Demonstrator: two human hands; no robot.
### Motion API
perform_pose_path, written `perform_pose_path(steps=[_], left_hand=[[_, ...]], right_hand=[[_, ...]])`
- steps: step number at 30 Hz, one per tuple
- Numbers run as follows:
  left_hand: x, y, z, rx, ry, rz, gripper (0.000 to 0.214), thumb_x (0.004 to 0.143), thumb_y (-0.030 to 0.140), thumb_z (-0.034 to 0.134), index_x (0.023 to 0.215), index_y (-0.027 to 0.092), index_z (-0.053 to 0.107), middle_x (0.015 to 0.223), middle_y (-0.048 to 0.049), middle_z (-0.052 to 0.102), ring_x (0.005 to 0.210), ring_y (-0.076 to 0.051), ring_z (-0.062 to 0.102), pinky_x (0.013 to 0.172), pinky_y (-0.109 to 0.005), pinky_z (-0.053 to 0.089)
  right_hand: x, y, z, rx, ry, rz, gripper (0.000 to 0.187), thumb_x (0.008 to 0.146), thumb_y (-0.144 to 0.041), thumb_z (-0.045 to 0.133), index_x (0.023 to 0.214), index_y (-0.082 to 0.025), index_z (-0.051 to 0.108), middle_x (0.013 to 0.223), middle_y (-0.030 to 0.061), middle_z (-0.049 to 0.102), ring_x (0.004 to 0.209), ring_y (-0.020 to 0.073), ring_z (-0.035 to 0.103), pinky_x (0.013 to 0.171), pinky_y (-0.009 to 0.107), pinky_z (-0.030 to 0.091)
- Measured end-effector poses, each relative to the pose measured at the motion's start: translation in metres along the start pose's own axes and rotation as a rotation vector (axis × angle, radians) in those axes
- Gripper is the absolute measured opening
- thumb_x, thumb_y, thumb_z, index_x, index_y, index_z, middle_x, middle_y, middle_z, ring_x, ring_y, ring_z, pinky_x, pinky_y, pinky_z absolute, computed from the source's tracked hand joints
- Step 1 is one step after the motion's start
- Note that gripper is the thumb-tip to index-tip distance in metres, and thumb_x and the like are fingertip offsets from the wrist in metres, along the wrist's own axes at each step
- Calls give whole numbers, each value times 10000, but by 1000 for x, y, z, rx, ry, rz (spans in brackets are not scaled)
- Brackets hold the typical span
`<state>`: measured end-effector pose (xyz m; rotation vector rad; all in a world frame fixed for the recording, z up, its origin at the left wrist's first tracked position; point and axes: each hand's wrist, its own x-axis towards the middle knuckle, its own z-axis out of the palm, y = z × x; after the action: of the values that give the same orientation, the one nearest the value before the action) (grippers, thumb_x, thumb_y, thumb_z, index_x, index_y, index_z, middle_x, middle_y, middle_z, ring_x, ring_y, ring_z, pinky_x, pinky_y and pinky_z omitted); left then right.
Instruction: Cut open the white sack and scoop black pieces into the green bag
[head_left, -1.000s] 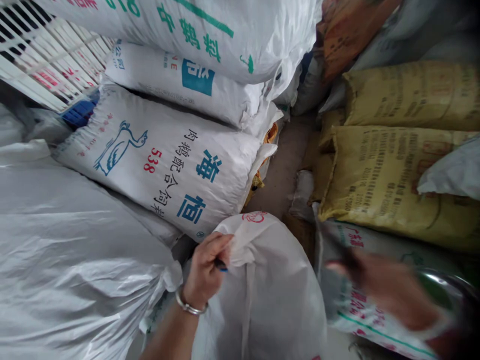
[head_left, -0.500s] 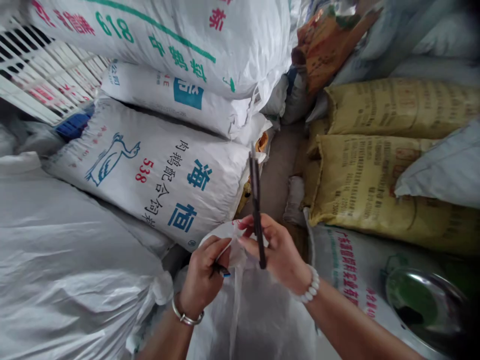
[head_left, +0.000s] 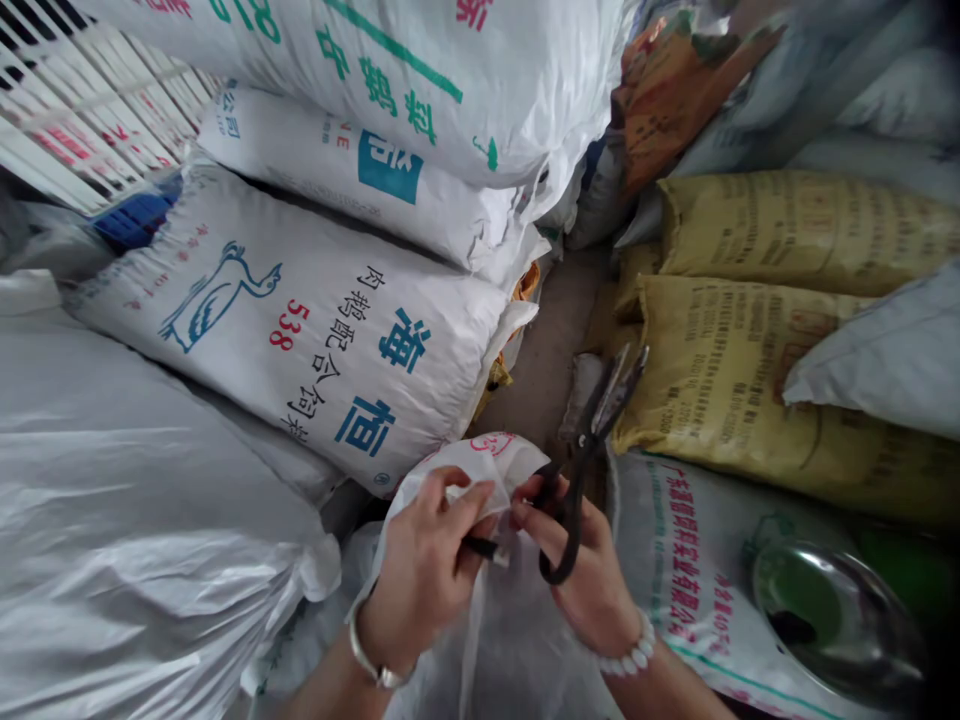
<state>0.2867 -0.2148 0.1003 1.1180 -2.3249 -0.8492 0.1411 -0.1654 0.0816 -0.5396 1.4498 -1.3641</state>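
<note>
Left hand (head_left: 427, 570): pinching the top edge of a white sack (head_left: 517, 625), small dark object (head_left: 487, 548) in its fingers | Right hand (head_left: 589, 580): gripping scissors (head_left: 585, 448), fingertips at that edge | Sack: between and below both hands | Scissors: nearer right hand, long axis slanting forward-right, blades away from sack

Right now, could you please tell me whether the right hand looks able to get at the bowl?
Probably yes: nothing visible stands between the right hand and the bowl, though the scissors it holds may hamper gripping.
</note>
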Motion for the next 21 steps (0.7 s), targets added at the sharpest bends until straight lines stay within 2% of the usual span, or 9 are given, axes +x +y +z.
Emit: perform_pose_path(steps=[2, 4, 5, 6, 8, 11, 16, 18, 21], left_hand=[[-3, 14, -9, 133, 22, 78, 361, 792, 205, 509, 1153, 204, 519, 1024, -100, 564, 747, -174, 582, 624, -282, 477], [-2, 26, -12, 56, -42, 115, 243, 766, 177, 519, 1001, 193, 580, 856, -55, 615, 687, -167, 589, 574, -261, 467], [-1, 28, -10, -27, -82, 81, 182, 756, 152, 513, 911, 193, 598, 790, -32, 627, 673, -161, 592, 579, -254, 466], [1, 29, -6, -117, -100, 8, 154, 747, 135, 507, 852, 189, 605, 752, -19, 637, 664, -156, 594, 589, -249, 465], [6, 23, 4, -294, -86, -238, 131, 762, 163, 503, 804, 180, 626, 735, -17, 660, 652, -152, 598, 592, -242, 459], [15, 6, 18, -497, -50, -554, 247, 788, 343, 518, 704, 155, 656, 645, -35, 667, 594, -157, 593, 545, -234, 440], [18, -13, 24, -597, -2, -677, 317, 759, 403, 549, 634, 132, 653, 567, -32, 648, 543, -132, 575, 530, -211, 421], [16, -17, 22, -632, 22, -723, 323, 754, 414, 555, 647, 124, 652, 557, -31, 641, 489, -106, 532, 464, -191, 370], [14, -18, 17, -694, 21, -740, 342, 743, 437, 566, 685, 113, 656, 584, -37, 644, 404, -59, 416, 385, -177, 259]], right_hand=[[-4, 1, 3, 57, 38, 41, 216, 675, -304, 668, 796, -176, 543, 706, -7, 534, 631, 113, 503, 586, 230, 423], [-6, 0, 5, 41, 60, 2, 228, 656, -302, 686, 784, -171, 551, 699, -4, 546, 627, 115, 510, 587, 230, 432], [-7, -2, 5, 22, 82, -38, 229, 652, -299, 688, 782, -170, 552, 698, -1, 550, 623, 115, 511, 580, 229, 434], [-7, -3, 5, -2, 109, -83, 222, 656, -294, 683, 783, -169, 550, 701, 2, 554, 619, 114, 512, 570, 226, 436], [-8, -2, 3, -63, 143, -181, 182, 685, -274, 652, 790, -173, 542, 711, 7, 555, 611, 113, 516, 550, 221, 437], [-9, 7, -1, -184, 96, -301, 116, 736, -226, 591, 825, -181, 532, 754, 15, 553, 641, 118, 534, 590, 235, 454], [1, 22, -5, -330, 89, -374, 135, 763, -211, 555, 892, -190, 520, 843, 39, 574, 759, 154, 561, 710, 299, 461], [9, 19, -5, -375, 95, -405, 154, 759, -207, 543, 911, -189, 522, 892, 58, 584, 808, 170, 551, 748, 329, 453], [21, 6, 0, -449, 23, -451, 174, 714, -190, 536, 888, -179, 545, 895, 70, 587, 844, 190, 524, 768, 350, 440]])
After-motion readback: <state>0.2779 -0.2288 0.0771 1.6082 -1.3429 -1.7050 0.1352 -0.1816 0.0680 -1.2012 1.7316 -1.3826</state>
